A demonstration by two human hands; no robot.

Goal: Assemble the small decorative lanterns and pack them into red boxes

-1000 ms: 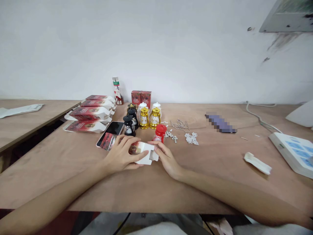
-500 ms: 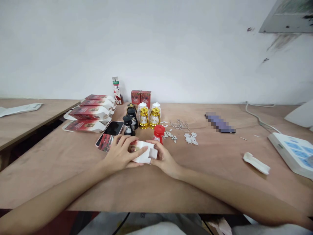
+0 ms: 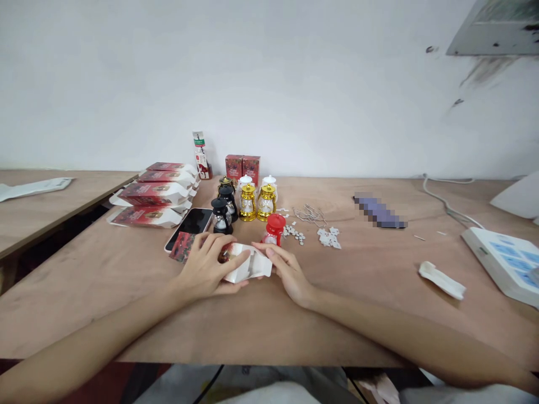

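While the left hand [image 3: 206, 266] had its grip clamped around a red-and-white box [image 3: 241, 274], the right hand [image 3: 292, 278] touched the box's unfastened end flap [image 3: 263, 266] with its fingers; I could not tell whether that grip was pinched together on it. The box lay on its side between both hands, low over the near-middle part of the counter [image 3: 379, 269], flap end towards the right hand. A red printed piece [image 3: 182, 247] showed past the left hand, overlapping the near end of a phone [image 3: 197, 220]; could not tell if it belonged to the box. A red lantern [image 3: 275, 223] stood just behind the right fingers, near small white discs [image 3: 295, 233]. Black lanterns [image 3: 219, 205] and gold lanterns [image 3: 248, 192] stood upright farther back, white lanterns [image 3: 269, 181] behind the gold. Two upright red boxes [image 3: 251, 164] stood side by side near the wall [image 3: 320, 90]. More boxes [image 3: 149, 193] with unfolded flaps lay at left.
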